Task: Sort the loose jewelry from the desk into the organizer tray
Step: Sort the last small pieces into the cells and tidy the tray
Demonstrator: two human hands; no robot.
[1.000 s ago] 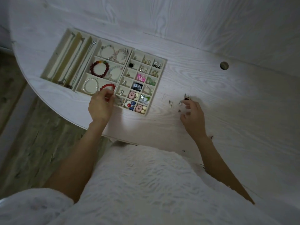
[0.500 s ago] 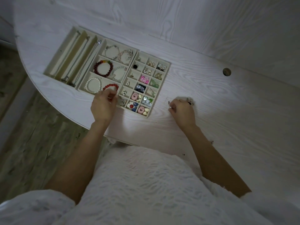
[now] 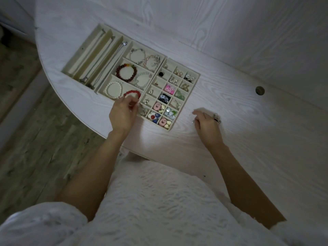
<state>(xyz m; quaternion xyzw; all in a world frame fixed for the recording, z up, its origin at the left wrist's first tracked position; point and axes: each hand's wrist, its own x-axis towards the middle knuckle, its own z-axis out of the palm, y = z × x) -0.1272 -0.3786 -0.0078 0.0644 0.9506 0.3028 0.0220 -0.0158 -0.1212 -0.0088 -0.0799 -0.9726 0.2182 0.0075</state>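
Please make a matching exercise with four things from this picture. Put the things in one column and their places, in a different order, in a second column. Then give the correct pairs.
Things:
1. white pearl bracelet
2. left hand
3. right hand
4. round hole

Places:
A. on the bare desk, right of the organizer tray
B. in the desk surface, far right of the tray
C. at the tray's near edge, by the red bracelet
D. in a wide compartment of the tray

Pairs: 1-D, 2-C, 3-A, 4-B

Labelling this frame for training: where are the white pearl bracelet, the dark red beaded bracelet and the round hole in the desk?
white pearl bracelet point(image 3: 106, 90): head view, left beads.
dark red beaded bracelet point(image 3: 118, 71): head view, left beads.
round hole in the desk point(image 3: 260, 90): head view, centre.
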